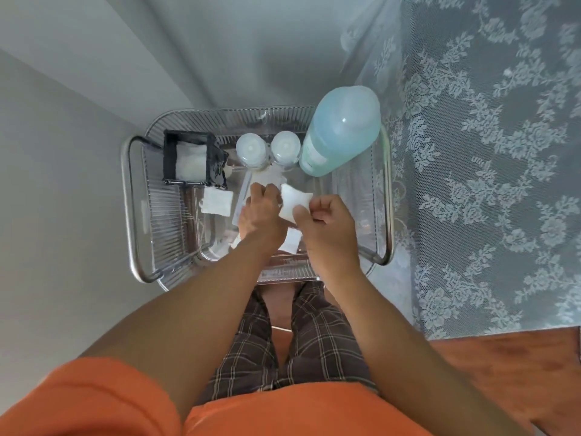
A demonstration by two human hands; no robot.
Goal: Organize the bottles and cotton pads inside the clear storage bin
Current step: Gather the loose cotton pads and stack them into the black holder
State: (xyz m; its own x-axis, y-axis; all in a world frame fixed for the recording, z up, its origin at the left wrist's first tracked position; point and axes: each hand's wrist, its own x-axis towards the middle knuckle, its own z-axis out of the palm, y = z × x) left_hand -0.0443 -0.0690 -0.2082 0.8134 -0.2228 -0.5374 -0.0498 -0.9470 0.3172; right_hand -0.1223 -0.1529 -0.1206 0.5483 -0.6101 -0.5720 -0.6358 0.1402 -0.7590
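Over the clear storage bin (382, 196), both hands pinch one cotton pad (294, 201): left hand (262, 212), right hand (327, 220); fingertips hidden.

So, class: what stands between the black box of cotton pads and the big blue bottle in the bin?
In the head view, two small clear bottles stand side by side between the black box and the big blue bottle.

Single head view, looking steeply down (wide-angle), close over the clear bin (382, 196), legs below.
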